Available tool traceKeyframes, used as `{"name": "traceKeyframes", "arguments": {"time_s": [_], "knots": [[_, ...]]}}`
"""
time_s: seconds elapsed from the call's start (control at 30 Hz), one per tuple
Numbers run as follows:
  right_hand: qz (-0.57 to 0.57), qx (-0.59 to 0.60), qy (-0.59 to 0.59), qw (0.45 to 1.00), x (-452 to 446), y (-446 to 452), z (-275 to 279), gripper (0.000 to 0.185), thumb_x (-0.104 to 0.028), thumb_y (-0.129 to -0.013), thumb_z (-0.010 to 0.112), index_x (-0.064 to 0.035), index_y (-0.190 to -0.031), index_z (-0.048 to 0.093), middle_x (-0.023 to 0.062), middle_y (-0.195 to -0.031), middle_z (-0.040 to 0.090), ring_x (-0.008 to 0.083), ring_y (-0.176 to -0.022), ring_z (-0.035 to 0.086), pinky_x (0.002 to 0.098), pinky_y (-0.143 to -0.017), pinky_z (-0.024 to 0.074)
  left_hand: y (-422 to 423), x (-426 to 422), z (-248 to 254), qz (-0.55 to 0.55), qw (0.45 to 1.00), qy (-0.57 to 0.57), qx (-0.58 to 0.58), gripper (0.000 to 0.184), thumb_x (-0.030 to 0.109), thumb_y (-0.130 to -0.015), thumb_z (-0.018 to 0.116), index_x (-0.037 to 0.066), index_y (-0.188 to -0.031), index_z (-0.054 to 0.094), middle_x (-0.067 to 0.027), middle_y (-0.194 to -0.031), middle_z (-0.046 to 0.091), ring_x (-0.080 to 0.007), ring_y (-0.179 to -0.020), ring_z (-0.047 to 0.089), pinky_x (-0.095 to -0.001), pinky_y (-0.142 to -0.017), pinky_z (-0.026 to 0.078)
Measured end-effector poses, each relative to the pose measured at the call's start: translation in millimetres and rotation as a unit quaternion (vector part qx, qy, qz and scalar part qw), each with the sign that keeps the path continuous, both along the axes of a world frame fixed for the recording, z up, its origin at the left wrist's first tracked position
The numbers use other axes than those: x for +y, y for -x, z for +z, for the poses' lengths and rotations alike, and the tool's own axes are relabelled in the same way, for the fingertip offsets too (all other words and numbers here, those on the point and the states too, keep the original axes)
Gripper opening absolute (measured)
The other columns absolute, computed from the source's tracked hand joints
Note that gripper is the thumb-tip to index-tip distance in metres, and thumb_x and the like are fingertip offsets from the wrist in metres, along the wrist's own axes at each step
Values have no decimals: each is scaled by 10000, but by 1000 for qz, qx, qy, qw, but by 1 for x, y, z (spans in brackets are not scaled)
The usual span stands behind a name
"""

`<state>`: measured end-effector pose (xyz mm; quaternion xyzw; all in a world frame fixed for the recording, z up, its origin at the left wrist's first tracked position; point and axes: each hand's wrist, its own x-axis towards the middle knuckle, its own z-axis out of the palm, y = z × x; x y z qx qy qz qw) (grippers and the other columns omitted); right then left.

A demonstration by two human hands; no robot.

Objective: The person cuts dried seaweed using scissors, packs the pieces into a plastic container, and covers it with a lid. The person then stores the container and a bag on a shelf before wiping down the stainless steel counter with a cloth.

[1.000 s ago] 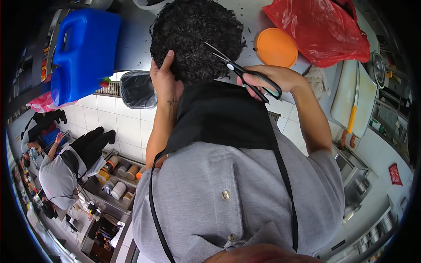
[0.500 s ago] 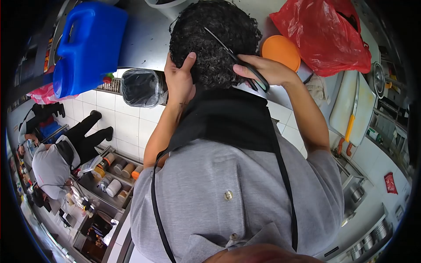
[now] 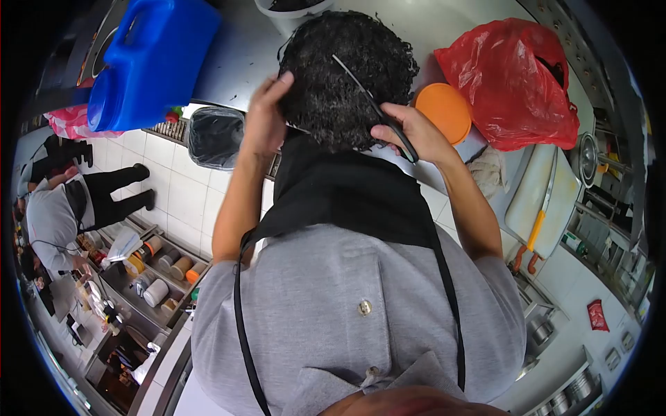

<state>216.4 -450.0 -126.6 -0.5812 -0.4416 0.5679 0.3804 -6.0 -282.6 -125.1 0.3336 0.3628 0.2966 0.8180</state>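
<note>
A large round cake of black, crinkly dried seaweed (image 3: 347, 83) is in front of my chest, above the metal counter. At its left edge is my left hand (image 3: 267, 114), with the thumb near the rim and the other fingers mostly hidden; it looks closed on that edge. Black-handled scissors (image 3: 374, 100) are gripped in my right hand (image 3: 416, 132) at the lower right. Their blades lie together across the face of the seaweed, pointing up and left.
Beyond the seaweed stands a white tub (image 3: 291, 17) of dark pieces. A blue jug (image 3: 156, 62) and a lined bin (image 3: 215, 139) are left. An orange lid (image 3: 442, 113), red plastic bag (image 3: 510, 83) and cutting board with knife (image 3: 544, 201) are right. A co-worker (image 3: 59, 215) stands far left.
My left hand has shifted left and up along the seaweed's edge. The scissors' handles have come closer together. The view has moved slightly, and the co-worker appears farther left.
</note>
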Motion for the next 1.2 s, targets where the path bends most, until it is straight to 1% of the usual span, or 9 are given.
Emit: {"name": "traceKeyframes", "arguments": {"time_s": [0.27, 0.4, 0.47, 0.5, 0.57, 0.87, 1.1, 1.17, 1.2], "knots": [[37, -1, -22, 999, -2, -2, -4, 406, -417, -889, 739, -45, -957, 591, -22, -616, 528, 61, -515, 486, 246, -474, 365, -25, 34, 19, -76, 951, -246, 172, 293, 179, -925, 699, -59, -1092, 668, -76, -947, 702, -117, -837, 635, -253, -784, 500], [77, -67, -91, 991, 6, -8, 5, 463, -461, -934, 669, -30, -1055, 551, 20, -753, 556, 104, -701, 529, 272, -601, 411, -35, 20, 11, -89, 942, -284, 158, 252, 131, -931, 683, -91, -1050, 674, -68, -904, 705, -100, -797, 613, -245, -733, 495], [122, -80, -28, 989, 12, -9, 15, 477, -421, -1003, 572, 19, -1176, 507, 56, -1017, 514, 128, -969, 465, 281, -850, 419, -36, 22, 14, -91, 948, -264, 153, 251, 127, -932, 681, -92, -1053, 671, -69, -908, 704, -101, -796, 614, -246, -728, 497], [123, -79, -27, 989, 13, -10, 12, 477, -421, -1003, 572, 19, -1176, 507, 56, -1017, 514, 128, -969, 465, 281, -850, 419, -37, 22, 17, -92, 954, -243, 148, 250, 124, -933, 678, -94, -1056, 669, -71, -913, 703, -102, -796, 616, -247, -722, 500], [80, -75, -80, 991, 14, -9, 1, 474, -471, -939, 657, -25, -1063, 554, 38, -782, 543, 123, -727, 489, 309, -627, 406, -37, 21, 24, -87, 953, -246, 152, 257, 126, -934, 678, -95, -1064, 666, -75, -918, 703, -104, -799, 617, -248, -726, 501], [23, -84, -57, 995, 15, -2, -8, 407, -406, -898, 734, -38, -950, 570, -23, -679, 431, 89, -647, 401, 293, -570, 365, -39, 34, 10, -41, 956, -238, 165, 236, 150, -940, 679, -67, -1033, 669, -79, -926, 701, -106, -800, 617, -235, -732, 485], [43, -52, -53, 996, 19, -7, -6, 450, -462, -921, 688, -45, -1007, 541, -5, -697, 471, 89, -686, 459, 286, -613, 406, -42, 31, 0, -72, 943, -294, 139, 153, 163, -961, 665, 13, -982, 683, -10, -896, 699, -49, -767, 591, -199, -689, 449], [81, -72, -51, 993, 27, -10, 0, 409, -338, -997, 609, 3, -1198, 506, 30, -1007, 514, 107, -949, 447, 274, -848, 425, -48, 26, -1, -84, 937, -309, 138, 162, 159, -964, 661, 0, -982, 681, -12, -895, 699, -50, -769, 591, -203, -702, 457], [81, -72, -51, 993, 28, -10, 4, 409, -338, -997, 609, 3, -1198, 506, 30, -1007, 514, 107, -949, 447, 274, -848, 425, -50, 24, 1, -72, 945, -294, 124, 168, 151, -960, 662, -16, -966, 680, 0, -860, 684, -49, -757, 574, -206, -688, 447]]}}
